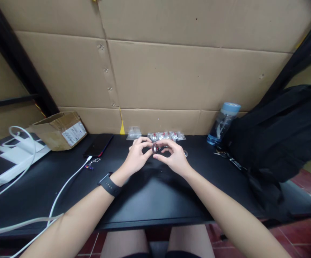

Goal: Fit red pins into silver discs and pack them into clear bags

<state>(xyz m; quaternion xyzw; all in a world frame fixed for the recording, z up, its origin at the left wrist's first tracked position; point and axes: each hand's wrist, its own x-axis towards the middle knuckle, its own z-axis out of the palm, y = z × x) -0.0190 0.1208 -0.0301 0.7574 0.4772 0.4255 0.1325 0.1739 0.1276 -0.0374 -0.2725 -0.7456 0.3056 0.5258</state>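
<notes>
A small round, dark red and silvery object (154, 148) is held up between both hands above the black table. My left hand (139, 154) pinches its left side with thumb and fingers, and a black watch sits on that wrist. On the right side my right hand (173, 154) grips the same object between thumb and forefinger. Behind the hands lie clear packets (175, 135) with round silvery and red pieces inside. Another clear packet (134, 133) lies to their left. A small round clear item (185, 153) is partly hidden behind my right hand.
On the black table (155, 204), an open cardboard box (56, 134), a phone (98, 145), a keyring (89, 167) and white cables (53, 202) lie left. A water bottle (223, 123), keys (221, 154) and a black backpack (276, 132) are right. Cardboard stands behind.
</notes>
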